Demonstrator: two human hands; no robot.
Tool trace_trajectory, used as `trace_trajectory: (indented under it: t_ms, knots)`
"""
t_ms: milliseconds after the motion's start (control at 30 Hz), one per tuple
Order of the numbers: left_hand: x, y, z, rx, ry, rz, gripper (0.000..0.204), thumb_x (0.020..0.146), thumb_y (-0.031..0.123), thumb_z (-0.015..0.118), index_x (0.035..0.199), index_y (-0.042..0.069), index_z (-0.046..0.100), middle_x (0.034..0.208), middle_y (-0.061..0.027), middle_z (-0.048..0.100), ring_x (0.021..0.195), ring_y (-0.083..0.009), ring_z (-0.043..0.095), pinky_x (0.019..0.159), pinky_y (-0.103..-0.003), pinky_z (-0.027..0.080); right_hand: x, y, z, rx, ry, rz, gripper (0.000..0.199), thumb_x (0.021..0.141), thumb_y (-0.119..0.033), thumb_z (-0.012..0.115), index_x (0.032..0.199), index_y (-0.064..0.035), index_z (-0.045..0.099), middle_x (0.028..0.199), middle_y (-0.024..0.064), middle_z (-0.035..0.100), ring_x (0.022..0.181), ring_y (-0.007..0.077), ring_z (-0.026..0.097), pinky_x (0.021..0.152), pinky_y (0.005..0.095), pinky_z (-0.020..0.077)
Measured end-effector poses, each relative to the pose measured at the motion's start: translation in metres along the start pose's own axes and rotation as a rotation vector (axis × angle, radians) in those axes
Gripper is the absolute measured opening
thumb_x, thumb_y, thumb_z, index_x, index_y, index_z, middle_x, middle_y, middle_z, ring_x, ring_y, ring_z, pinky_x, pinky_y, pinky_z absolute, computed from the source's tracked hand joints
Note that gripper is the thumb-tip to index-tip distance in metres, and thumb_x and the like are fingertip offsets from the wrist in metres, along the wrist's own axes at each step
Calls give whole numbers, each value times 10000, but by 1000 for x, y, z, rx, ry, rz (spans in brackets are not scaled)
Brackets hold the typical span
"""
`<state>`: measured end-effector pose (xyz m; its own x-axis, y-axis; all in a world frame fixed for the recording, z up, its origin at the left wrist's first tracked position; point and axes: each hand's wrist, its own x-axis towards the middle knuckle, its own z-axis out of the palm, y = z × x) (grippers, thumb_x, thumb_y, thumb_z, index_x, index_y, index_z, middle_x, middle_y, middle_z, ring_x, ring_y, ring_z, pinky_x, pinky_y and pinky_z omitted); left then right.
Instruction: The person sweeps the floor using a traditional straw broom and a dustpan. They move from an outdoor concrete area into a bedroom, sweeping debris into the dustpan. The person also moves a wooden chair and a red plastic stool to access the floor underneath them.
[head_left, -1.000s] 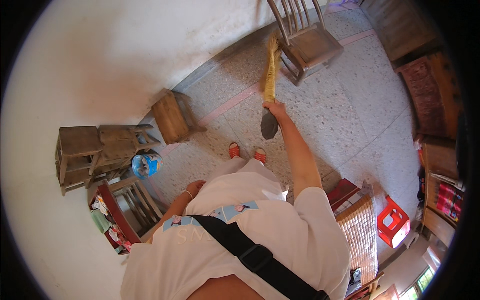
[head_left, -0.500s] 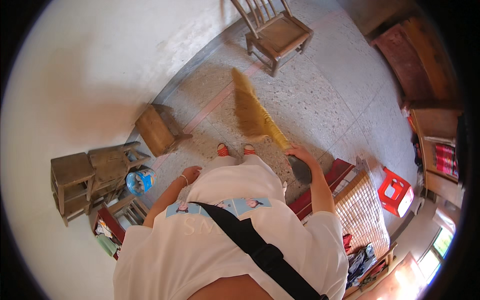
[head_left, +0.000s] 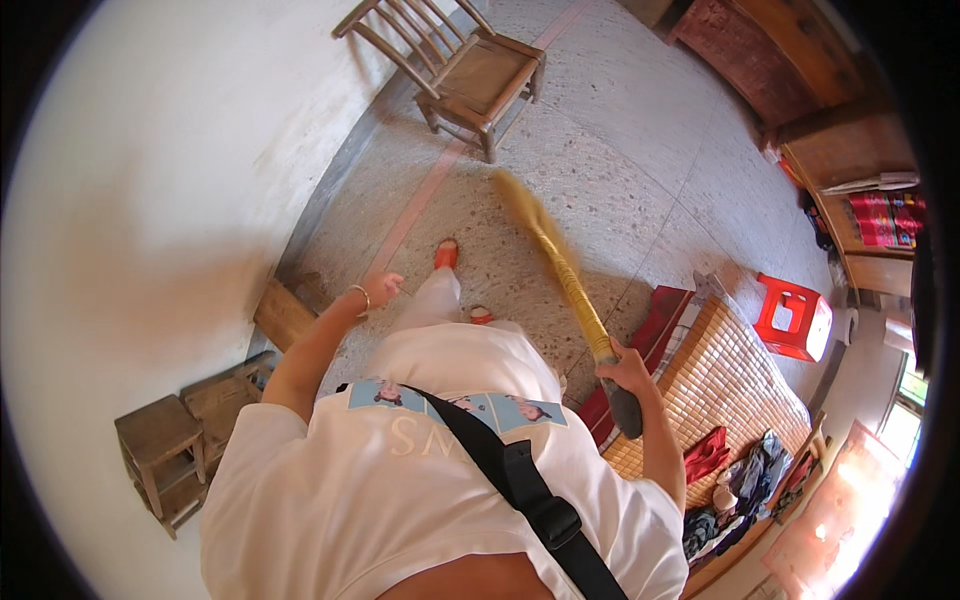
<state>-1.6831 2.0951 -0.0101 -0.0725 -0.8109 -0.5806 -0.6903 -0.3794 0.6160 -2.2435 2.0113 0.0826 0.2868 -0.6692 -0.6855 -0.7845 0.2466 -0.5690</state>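
Note:
My right hand (head_left: 628, 368) grips the handle of a yellow straw broom (head_left: 555, 255), close to its dark grey end. The broom slants up and left from the hand, and its blurred bristle head lies low over the speckled floor ahead of my feet in red sandals (head_left: 446, 254). My left hand (head_left: 383, 292) hangs free at my left side with a bracelet on the wrist, fingers loosely curled, holding nothing. It is near a small wooden stool (head_left: 284, 314) by the wall.
A wooden chair (head_left: 470, 75) stands ahead by the white wall. More wooden stools (head_left: 165, 450) sit at my left. On my right is a bed with a woven mat (head_left: 725, 385) and clothes, a red plastic stool (head_left: 795, 315), and wooden furniture (head_left: 840, 150).
The broom has swung from pointing at the chair back toward my feet and then right. My view has turned, so the chair and stools have shifted. My left hand has come out to the side.

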Motion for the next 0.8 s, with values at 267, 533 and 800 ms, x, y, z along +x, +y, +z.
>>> trace_trajectory:
  t_ms: [267, 533, 800]
  knots:
    - [127, -6, -160, 192, -6, -104, 440, 790, 207, 545, 1199, 78, 446, 1092, -163, 552, 1002, -272, 531, 874, -347, 407, -41, -71, 13, 802, 207, 263, 615, 715, -12, 585, 1288, -31, 360, 730, 45, 559, 535, 121, 536, 446, 270, 443]
    - [328, -39, -367, 428, 643, 28, 564, 672, 138, 636, 1200, 104, 440, 1091, -209, 502, 1049, -348, 457, 920, -398, 369, 44, -148, 62, 608, 645, 394, 516, 685, -64, 588, 1181, -21, 450, 818, 47, 594, 693, 137, 547, 625, 264, 447]
    - [423, -38, -507, 542, 710, 10, 654, 639, 144, 671, 1226, 52, 400, 1143, -172, 509, 1088, -330, 447, 951, -379, 347, 178, -152, 20, 773, 584, 758, 279, 669, -176, 637, 871, 11, 589, 674, 31, 563, 582, 118, 525, 513, 275, 418]
